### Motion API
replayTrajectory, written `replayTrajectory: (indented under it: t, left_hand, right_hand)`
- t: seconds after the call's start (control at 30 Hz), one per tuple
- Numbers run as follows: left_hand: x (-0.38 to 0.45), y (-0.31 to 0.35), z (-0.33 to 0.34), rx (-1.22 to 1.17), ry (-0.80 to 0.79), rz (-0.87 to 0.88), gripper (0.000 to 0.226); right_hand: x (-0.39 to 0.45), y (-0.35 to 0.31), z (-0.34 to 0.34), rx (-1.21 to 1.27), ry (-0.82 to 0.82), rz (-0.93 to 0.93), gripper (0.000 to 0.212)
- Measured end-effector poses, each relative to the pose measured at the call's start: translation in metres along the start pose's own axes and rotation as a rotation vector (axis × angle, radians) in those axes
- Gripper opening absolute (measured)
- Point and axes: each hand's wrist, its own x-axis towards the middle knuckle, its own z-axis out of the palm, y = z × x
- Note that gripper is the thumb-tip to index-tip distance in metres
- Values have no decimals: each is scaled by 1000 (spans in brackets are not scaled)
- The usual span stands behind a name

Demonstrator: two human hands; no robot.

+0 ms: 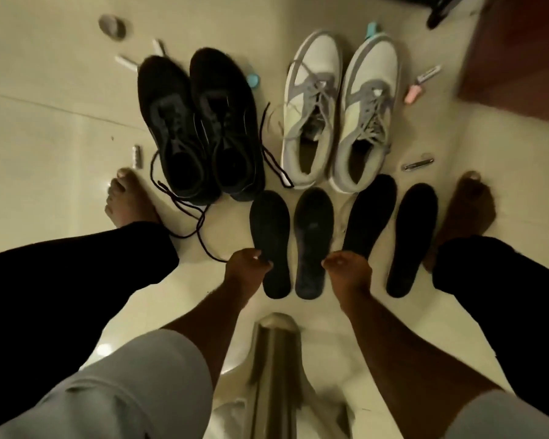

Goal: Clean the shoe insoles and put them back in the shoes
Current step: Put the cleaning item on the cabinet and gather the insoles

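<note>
Four dark insoles lie side by side on the tiled floor in front of me. My left hand (249,264) pinches the left edge of the leftmost insole (271,236). The second insole (311,239) lies flat between my hands. My right hand (343,266) is curled over the heel end of the tilted third insole (370,213); whether it grips it is unclear. The fourth insole (409,239) lies further right. Behind them stand a pair of black shoes (200,122) with loose laces and a pair of white and grey shoes (339,109).
My bare feet (130,198) (463,213) flank the insoles. Small items are scattered around the shoes: white tubes (126,62), a blue object (253,80), a pink bottle (413,94) and a metal clipper (417,164). A floor drain (111,26) lies far left, brown furniture (520,52) top right, a metal post (274,359) and white cloth (232,410) below.
</note>
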Motion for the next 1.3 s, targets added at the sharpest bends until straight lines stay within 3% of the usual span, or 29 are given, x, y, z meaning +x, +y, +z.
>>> replayTrajectory:
  t: [0.03,0.17,0.33,0.43,0.6,0.73,0.87,1.0,1.1,1.3]
  left_hand:
    - [10,3,4,1,4,-15,49]
    - [41,-6,24,-163,187,-151,49]
    - [56,-18,53,-125,335,-182,57]
    - [59,-15,57,-168,353,-191,47]
    - [35,-7,48,-240,239,-131,40]
    - [-18,7,28,-367,131,-57,34]
    - [-97,29,-3,-481,92,93,25]
    - [-169,51,-41,-689,-2,277,29]
    - [-206,74,-73,-674,-113,436,42]
    - [-221,142,-146,-816,67,663,47]
  right_hand:
    - [16,5,8,-19,18,34,8]
    - [44,28,40,-188,49,120,48]
    - [50,49,75,-101,188,208,71]
    - [53,54,76,-108,203,206,64]
    - [34,50,48,-97,52,63,38]
    - [-16,39,22,149,-30,6,22]
    - [-84,13,-5,356,-36,-83,19]
    - [-143,-31,-26,554,10,-154,25]
    - [-173,-80,-37,645,-13,-271,16]
    - [-190,-200,-48,787,-110,-481,16]
